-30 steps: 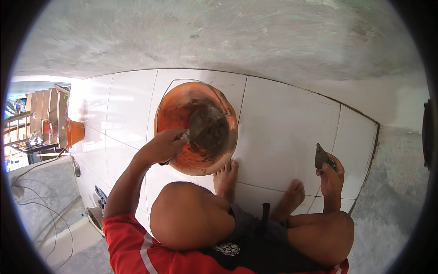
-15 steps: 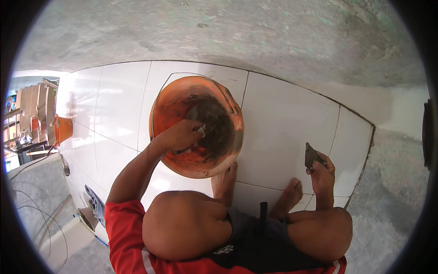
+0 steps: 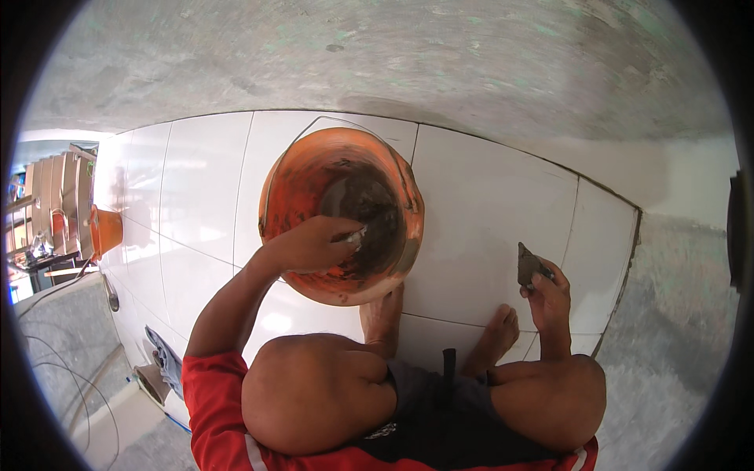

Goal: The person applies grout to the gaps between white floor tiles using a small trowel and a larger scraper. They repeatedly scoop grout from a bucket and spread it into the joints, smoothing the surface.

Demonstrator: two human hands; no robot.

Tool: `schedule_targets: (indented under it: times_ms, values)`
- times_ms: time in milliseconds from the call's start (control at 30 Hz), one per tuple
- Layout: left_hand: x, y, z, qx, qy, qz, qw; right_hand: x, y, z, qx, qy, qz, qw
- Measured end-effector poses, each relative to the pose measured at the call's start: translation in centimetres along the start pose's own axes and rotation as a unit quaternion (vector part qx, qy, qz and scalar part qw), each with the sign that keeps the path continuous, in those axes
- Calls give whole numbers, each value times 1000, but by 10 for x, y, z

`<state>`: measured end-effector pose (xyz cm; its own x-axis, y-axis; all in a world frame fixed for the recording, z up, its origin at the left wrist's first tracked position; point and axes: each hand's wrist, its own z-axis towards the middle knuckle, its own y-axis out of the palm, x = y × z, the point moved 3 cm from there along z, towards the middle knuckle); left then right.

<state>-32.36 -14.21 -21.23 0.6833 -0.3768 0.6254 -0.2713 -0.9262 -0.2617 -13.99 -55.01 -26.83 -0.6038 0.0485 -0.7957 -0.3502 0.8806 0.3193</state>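
An orange bucket [image 3: 283,188] with a thin wire handle stands on the tiles before me, its inside smeared with grey and dark wet cement [image 3: 365,200] at the bottom. My left hand [image 3: 318,243] reaches in over its near left side, fingers curled together above the cement. A small whitish bit shows at the fingertips; what it is I cannot make out. Off to the right, my right hand [image 3: 548,297] grips a flat, dark grey triangular piece [image 3: 529,267] coated with cement, its tip pointing up and away. Its underlying kind is hidden.
A grey plastered wall [image 3: 353,63] rises beyond the white tiled floor [image 3: 487,196]. My bare feet [image 3: 495,337] are close to the bucket. At the left stand a smaller orange container [image 3: 106,231], cables [image 3: 75,369] and a bluish cloth [image 3: 163,361].
My left hand has shifted slightly right and down inside the bucket, its fingers pointing further right. The right hand and its triangular piece have moved slightly left. The view has shifted a little.
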Motion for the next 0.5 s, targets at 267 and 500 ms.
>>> schedule_targets:
  times_ms: [267, 500]
  values:
    - [48, -9, -68, 31, 62, -237, 969, -43, 25, 6, -52, -19, 24, 998]
    - [165, 17, -42, 106, 402, -22, 909, -107, 84, 7, -150, -55, 227, 961]
